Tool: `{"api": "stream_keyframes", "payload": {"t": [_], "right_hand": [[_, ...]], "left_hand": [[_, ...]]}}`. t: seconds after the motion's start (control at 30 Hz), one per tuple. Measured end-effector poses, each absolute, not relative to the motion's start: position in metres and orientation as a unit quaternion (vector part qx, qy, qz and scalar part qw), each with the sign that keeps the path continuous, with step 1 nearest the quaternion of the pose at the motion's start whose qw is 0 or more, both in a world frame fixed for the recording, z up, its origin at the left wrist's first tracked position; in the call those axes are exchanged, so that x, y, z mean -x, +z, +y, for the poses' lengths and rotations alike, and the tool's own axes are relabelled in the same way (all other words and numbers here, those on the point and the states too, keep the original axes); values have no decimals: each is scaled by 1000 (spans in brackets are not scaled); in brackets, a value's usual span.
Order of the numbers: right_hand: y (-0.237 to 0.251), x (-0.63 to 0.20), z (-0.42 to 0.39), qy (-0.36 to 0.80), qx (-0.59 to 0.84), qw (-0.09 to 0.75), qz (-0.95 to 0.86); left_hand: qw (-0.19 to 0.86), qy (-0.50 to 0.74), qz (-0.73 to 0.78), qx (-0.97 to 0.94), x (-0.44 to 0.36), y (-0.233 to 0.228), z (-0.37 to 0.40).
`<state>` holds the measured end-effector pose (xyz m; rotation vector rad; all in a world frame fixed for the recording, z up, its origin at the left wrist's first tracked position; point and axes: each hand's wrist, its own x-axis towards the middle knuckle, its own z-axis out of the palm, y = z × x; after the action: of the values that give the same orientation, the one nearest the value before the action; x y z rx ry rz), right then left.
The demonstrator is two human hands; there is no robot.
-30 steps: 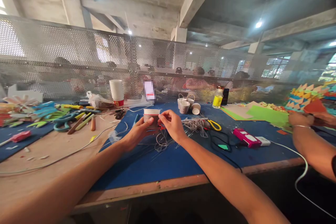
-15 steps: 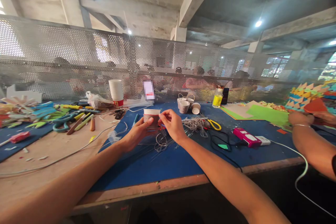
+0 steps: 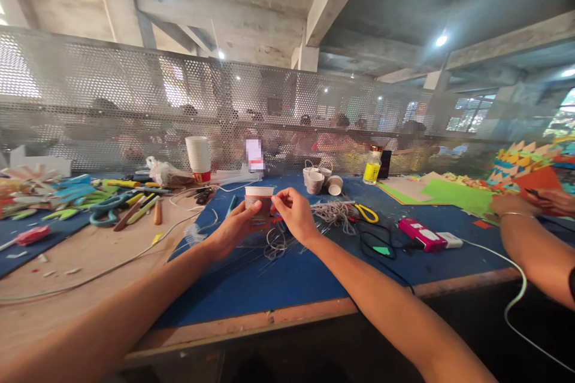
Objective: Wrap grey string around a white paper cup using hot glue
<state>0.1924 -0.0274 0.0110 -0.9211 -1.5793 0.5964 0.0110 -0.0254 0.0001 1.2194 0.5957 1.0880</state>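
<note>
We note a paper cup held upright above the blue mat, white at the rim with a darker reddish-brown band around its body. It sits near the middle of the bench, open mouth up. Our left hand wraps its near side, thumb up by the rim. Our right hand pinches at the cup's right edge. A loose tangle of grey string lies on the mat just below the cup; whether it joins the cup we cannot tell.
</note>
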Motion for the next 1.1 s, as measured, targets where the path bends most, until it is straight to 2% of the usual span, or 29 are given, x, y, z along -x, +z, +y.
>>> {"api": "stream_keyframes", "payload": {"t": [1.1], "right_hand": [[12, -193, -27, 247, 399, 565, -679]], "left_hand": [[654, 475, 253, -532, -11, 2, -25]]}}
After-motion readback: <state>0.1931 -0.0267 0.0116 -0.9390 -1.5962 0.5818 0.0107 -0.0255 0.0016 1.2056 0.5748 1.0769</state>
